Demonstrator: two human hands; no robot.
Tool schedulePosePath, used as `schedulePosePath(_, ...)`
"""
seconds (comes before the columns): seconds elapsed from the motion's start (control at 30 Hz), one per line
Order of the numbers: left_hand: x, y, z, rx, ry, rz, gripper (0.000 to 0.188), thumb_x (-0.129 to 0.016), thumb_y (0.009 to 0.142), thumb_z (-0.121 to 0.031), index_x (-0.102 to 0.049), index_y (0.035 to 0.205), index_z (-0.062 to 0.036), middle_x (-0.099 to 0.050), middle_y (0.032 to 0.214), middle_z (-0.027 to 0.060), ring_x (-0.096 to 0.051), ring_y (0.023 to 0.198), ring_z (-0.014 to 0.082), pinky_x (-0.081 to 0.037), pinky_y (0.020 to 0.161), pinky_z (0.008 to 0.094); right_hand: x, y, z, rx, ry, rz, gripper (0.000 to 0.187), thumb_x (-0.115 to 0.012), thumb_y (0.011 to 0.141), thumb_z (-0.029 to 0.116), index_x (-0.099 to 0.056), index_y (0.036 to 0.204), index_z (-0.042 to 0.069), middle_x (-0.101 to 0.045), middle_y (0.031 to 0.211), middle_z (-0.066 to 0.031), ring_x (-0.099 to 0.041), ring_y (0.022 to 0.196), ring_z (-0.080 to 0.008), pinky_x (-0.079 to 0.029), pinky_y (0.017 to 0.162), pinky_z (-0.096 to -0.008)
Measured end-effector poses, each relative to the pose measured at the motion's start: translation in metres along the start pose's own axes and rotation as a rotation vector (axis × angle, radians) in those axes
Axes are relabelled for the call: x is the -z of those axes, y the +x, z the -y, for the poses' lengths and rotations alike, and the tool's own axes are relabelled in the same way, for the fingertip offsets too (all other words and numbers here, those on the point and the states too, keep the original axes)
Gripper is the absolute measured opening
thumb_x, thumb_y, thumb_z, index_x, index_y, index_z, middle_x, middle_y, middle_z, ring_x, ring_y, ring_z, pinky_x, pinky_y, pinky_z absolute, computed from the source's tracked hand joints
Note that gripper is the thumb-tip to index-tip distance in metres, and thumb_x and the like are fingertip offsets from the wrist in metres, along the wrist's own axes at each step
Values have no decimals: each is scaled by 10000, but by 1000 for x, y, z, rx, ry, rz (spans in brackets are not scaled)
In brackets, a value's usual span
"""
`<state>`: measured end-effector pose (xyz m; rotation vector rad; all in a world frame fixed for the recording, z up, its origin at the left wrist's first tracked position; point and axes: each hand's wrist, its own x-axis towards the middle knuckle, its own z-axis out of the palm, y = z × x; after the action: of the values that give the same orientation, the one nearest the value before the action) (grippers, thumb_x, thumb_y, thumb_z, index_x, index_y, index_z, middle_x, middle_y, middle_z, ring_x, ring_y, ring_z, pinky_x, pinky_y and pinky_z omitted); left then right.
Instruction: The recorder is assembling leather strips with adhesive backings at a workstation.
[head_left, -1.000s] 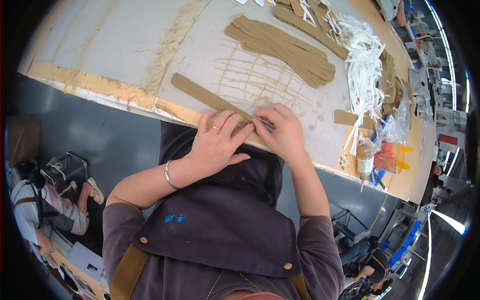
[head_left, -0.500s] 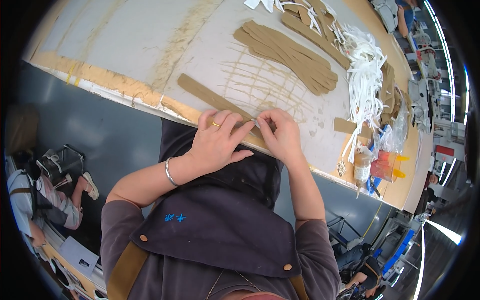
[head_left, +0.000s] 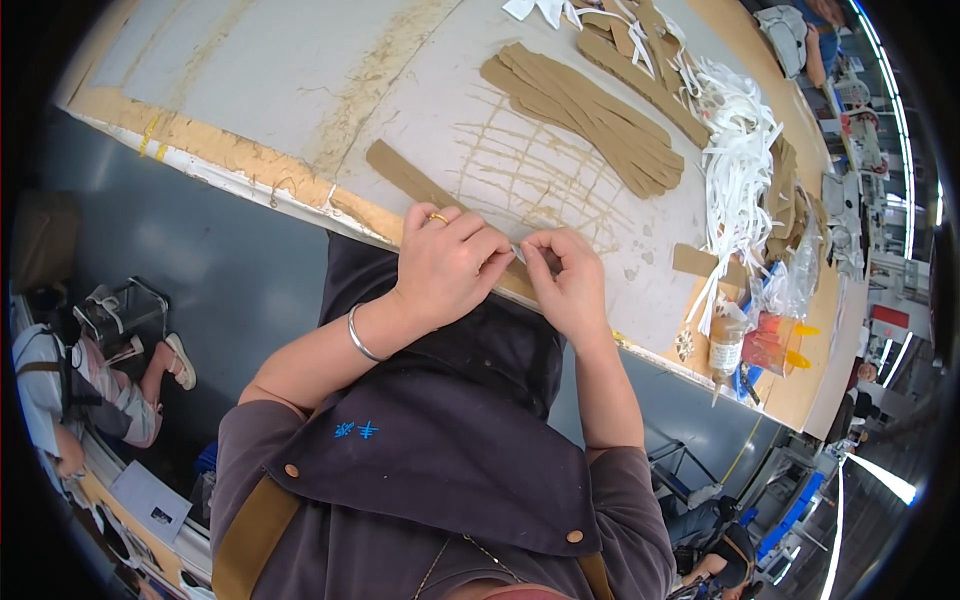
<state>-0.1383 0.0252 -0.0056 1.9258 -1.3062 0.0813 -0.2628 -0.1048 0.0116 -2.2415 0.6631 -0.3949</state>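
Note:
A long brown strip [head_left: 405, 178] lies slantwise along the near table edge, its right part under my hands. My left hand [head_left: 448, 262], with a ring and a bracelet on its wrist, rests over the strip, thumb and forefinger pinched together. Close beside it, my right hand [head_left: 572, 285] pinches with thumb and forefinger at the strip. A small whitish piece [head_left: 517, 253] shows between the two sets of fingertips, held at the right fingertips. What the left fingertips grip is hidden.
A fanned stack of brown strips [head_left: 590, 115] lies farther back. To its right are a heap of white tapes [head_left: 735, 150] and a short brown piece [head_left: 708, 262]. A glue bottle [head_left: 727, 345] and an orange container with yellow nozzles [head_left: 775, 340] stand near the right edge.
My left thumb, stretched out before, has come up against the forefinger in a pinch. The right hand keeps its pinch. The whole view has shifted slightly.

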Motion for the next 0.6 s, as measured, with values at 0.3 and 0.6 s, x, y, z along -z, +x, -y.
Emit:
schedulePosePath(0.3, -2, 0, -1, 5, -14, -38, 115, -798, 717, -168, -687, 741, -179, -543, 661, -58, -545, 669, 154, -343, 777, 349, -4, -2, 3, -11, 55, -34, 51, -700, 837, 92, -678, 842, 47, -632, 763, -87, -599, 710, -254, -481, 636, -362)
schedulePosePath(0.6, -4, 0, -3, 96, -52, -4, 93, -751, 699, -139, -669, 667, -170, -550, 623, -51, -549, 667, 158, -355, 765, 352, -7, -4, 6, -28, 104, -35, 51, -698, 850, 75, -676, 847, 30, -644, 776, -92, -603, 699, -241, -488, 635, -344)
